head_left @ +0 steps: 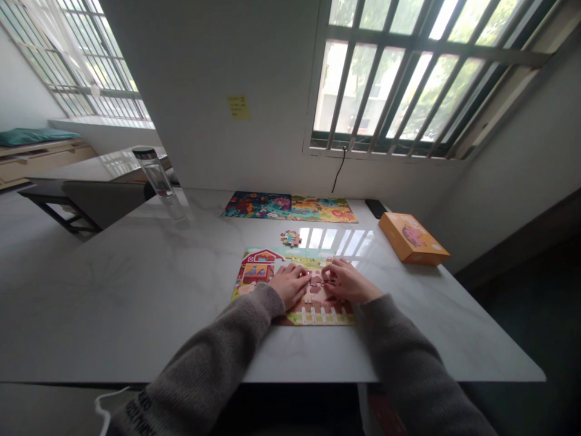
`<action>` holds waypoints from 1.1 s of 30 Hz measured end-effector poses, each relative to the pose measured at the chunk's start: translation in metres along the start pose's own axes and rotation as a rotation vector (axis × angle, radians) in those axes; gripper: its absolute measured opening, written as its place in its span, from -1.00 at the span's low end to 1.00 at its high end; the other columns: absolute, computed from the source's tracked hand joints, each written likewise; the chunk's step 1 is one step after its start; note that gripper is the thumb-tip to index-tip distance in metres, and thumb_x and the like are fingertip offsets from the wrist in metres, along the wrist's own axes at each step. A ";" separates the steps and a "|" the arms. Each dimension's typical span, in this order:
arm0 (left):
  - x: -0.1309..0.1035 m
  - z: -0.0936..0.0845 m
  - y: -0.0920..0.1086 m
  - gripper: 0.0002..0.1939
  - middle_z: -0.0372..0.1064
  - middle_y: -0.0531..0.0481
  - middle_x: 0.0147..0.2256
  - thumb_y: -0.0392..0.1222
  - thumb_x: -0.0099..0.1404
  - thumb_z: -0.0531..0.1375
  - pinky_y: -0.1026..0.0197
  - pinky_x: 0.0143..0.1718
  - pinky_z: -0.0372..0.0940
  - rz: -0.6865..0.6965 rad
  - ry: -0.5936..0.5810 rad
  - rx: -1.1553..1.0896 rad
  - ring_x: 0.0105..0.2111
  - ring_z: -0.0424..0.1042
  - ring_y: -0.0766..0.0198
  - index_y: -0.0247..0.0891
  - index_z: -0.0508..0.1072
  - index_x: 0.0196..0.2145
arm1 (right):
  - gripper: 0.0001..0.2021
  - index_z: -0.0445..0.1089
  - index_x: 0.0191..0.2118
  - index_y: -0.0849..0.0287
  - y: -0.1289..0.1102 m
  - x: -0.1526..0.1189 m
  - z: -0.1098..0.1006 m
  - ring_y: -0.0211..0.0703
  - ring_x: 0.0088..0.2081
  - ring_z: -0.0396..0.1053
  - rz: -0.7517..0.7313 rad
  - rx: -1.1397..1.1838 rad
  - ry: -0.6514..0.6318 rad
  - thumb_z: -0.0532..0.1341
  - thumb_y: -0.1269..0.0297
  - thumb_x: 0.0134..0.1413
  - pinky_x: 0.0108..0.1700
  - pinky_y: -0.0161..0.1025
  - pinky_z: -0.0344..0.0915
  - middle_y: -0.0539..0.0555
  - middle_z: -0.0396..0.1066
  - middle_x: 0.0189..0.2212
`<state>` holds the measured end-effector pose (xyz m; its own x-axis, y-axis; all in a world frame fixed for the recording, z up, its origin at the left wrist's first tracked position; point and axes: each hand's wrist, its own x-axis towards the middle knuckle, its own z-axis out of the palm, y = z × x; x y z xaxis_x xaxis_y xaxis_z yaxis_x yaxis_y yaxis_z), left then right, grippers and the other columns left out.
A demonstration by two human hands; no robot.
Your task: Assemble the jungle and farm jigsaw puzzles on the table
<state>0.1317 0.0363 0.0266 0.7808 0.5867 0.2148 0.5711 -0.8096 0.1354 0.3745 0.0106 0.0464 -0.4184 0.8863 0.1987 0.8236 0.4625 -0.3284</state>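
Observation:
A farm jigsaw puzzle [254, 274] lies in front of me, showing a red barn, a pig and a white fence. My left hand [290, 286] rests on its middle, fingers stretched over the pieces. Beside it, on the puzzle's right part, my right hand [348, 281] has its fingers bent and closed at a brown and pink puzzle piece [316, 281]. That piece is partly covered by the fingertips. Just beyond the puzzle's top edge sits a small heap of loose puzzle pieces [290, 237].
Two finished-looking picture sheets, one dark [258, 205] and one yellow [322, 209], lie at the back of the marble-patterned table [181, 309]. An orange box [413, 239] and a black phone [375, 209] are at the right. A glass bottle [157, 174] stands back left.

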 end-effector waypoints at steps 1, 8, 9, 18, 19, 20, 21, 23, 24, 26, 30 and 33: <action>0.000 0.000 0.000 -0.65 0.35 -0.17 0.03 -0.15 0.43 0.05 -0.07 -0.01 0.24 0.000 0.003 -0.002 -0.01 0.26 0.00 -0.20 0.40 0.11 | -0.83 0.46 -0.20 0.15 0.000 0.000 0.000 -0.02 -0.14 0.25 -0.002 0.000 0.001 0.30 0.35 0.03 -0.04 -0.12 0.25 0.10 0.37 -0.24; 0.001 0.004 -0.003 -0.64 0.36 -0.18 0.01 -0.15 0.40 0.07 -0.09 -0.01 0.25 0.008 0.044 -0.041 0.01 0.27 -0.03 -0.22 0.41 0.10 | -0.79 0.52 -0.15 0.09 0.005 -0.001 0.006 -0.01 -0.12 0.28 -0.020 -0.001 0.022 0.32 0.32 0.04 -0.02 -0.10 0.28 0.11 0.38 -0.22; 0.001 0.005 -0.003 -0.65 0.36 -0.18 0.01 -0.15 0.40 0.08 -0.08 -0.01 0.25 0.009 0.050 -0.048 0.00 0.27 -0.02 -0.22 0.42 0.09 | -0.77 0.53 -0.13 0.08 0.005 -0.001 0.007 0.00 -0.12 0.28 -0.020 0.000 0.028 0.33 0.31 0.04 -0.02 -0.10 0.29 0.11 0.38 -0.22; 0.001 0.004 -0.003 -0.64 0.36 -0.22 0.01 -0.15 0.40 0.06 -0.11 0.01 0.26 0.026 0.049 -0.040 0.00 0.26 -0.04 -0.26 0.43 0.09 | -0.76 0.52 -0.12 0.10 0.010 0.001 0.014 0.02 -0.08 0.28 -0.017 -0.033 0.044 0.34 0.29 0.04 0.03 -0.07 0.28 0.13 0.40 -0.17; 0.001 0.004 -0.003 -0.63 0.36 -0.23 0.01 -0.14 0.40 0.07 -0.12 0.01 0.26 0.023 0.046 -0.045 0.00 0.26 -0.05 -0.26 0.43 0.10 | -0.77 0.51 -0.12 0.10 0.010 0.001 0.014 0.02 -0.08 0.28 -0.016 -0.038 0.043 0.33 0.29 0.04 0.03 -0.07 0.27 0.13 0.40 -0.16; 0.001 0.005 -0.004 -0.61 0.36 -0.23 0.02 -0.13 0.40 0.07 -0.12 0.02 0.27 0.018 0.047 -0.063 0.00 0.26 -0.05 -0.26 0.42 0.11 | -0.77 0.50 -0.13 0.11 0.011 0.001 0.015 0.02 -0.08 0.27 -0.013 -0.043 0.044 0.33 0.29 0.05 0.03 -0.07 0.27 0.13 0.39 -0.16; 0.001 0.006 -0.006 -0.60 0.36 -0.22 0.02 -0.13 0.40 0.08 -0.12 0.02 0.27 0.013 0.050 -0.094 0.00 0.27 -0.05 -0.26 0.40 0.13 | -0.77 0.49 -0.13 0.11 0.012 0.001 0.015 0.02 -0.07 0.27 -0.009 -0.047 0.043 0.33 0.28 0.05 0.03 -0.07 0.26 0.13 0.39 -0.16; 0.001 0.009 -0.011 -0.58 0.38 -0.19 0.02 -0.16 0.40 0.08 -0.09 0.05 0.28 -0.008 0.073 -0.195 -0.02 0.29 -0.01 -0.27 0.37 0.16 | -0.77 0.47 -0.13 0.10 0.012 0.001 0.016 0.02 -0.07 0.27 0.001 -0.054 0.038 0.33 0.27 0.05 0.02 -0.07 0.26 0.12 0.39 -0.15; 0.001 0.011 -0.014 -0.58 0.40 -0.18 0.00 -0.20 0.39 0.07 -0.07 0.06 0.29 -0.031 0.095 -0.259 -0.03 0.32 0.02 -0.27 0.36 0.17 | -0.77 0.47 -0.13 0.10 0.013 0.001 0.016 0.01 -0.07 0.27 0.003 -0.055 0.035 0.33 0.27 0.05 0.02 -0.07 0.25 0.12 0.39 -0.15; 0.001 0.014 -0.020 -0.58 0.43 -0.14 -0.08 -0.30 0.36 0.05 0.01 0.05 0.31 -0.085 0.142 -0.382 -0.08 0.36 0.10 -0.27 0.35 0.16 | -0.77 0.47 -0.12 0.10 0.013 0.001 0.016 0.01 -0.08 0.27 0.003 -0.053 0.028 0.32 0.26 0.07 0.01 -0.07 0.25 0.13 0.38 -0.14; 0.000 0.016 -0.025 -0.64 0.46 -0.10 -0.10 -0.37 0.34 0.05 0.04 0.05 0.31 -0.039 0.142 -0.415 -0.08 0.36 0.12 -0.23 0.45 0.03 | -0.79 0.45 -0.13 0.11 0.011 0.000 0.014 0.00 -0.09 0.27 0.006 -0.041 0.025 0.30 0.26 0.09 0.00 -0.08 0.25 0.14 0.37 -0.15; -0.001 0.013 -0.022 -0.69 0.44 -0.11 0.00 -0.32 0.36 0.07 -0.03 0.10 0.28 0.024 0.120 -0.348 -0.03 0.32 0.09 -0.20 0.48 0.01 | -0.79 0.40 -0.16 0.11 0.009 0.000 0.013 0.00 -0.09 0.27 0.007 -0.018 0.051 0.31 0.29 0.04 -0.01 -0.09 0.26 0.12 0.36 -0.17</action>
<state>0.1221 0.0537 0.0107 0.7456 0.5782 0.3312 0.4167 -0.7925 0.4454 0.3763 0.0154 0.0315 -0.3925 0.8869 0.2437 0.8334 0.4550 -0.3136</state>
